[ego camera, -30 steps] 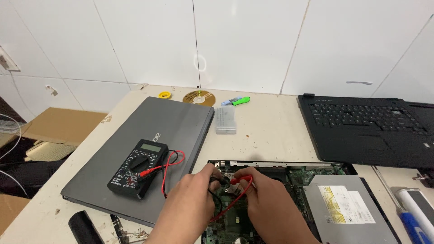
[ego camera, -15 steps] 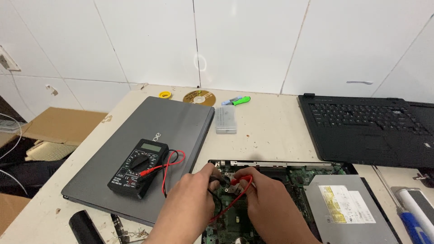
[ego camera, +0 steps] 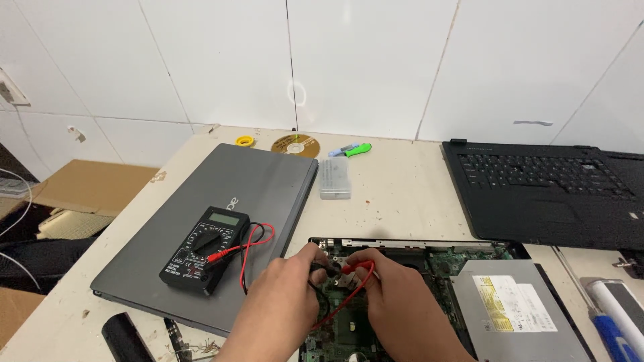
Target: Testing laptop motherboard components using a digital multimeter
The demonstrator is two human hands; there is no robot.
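Left hand (ego camera: 285, 302) pinches the black probe (ego camera: 320, 268), right hand (ego camera: 396, 298) the red probe (ego camera: 352, 268), tips seemingly touching the circuit board (ego camera: 443, 261); meter (ego camera: 204, 248) faces up, readable.

probe tips hidden under left hand (ego camera: 278, 305) & right hand (ego camera: 396, 305); contact spot on open laptop board (ego camera: 463, 261) can't be told. forearms, board's lower part & blue-white tool (ego camera: 614, 318) cut off by frame edge.
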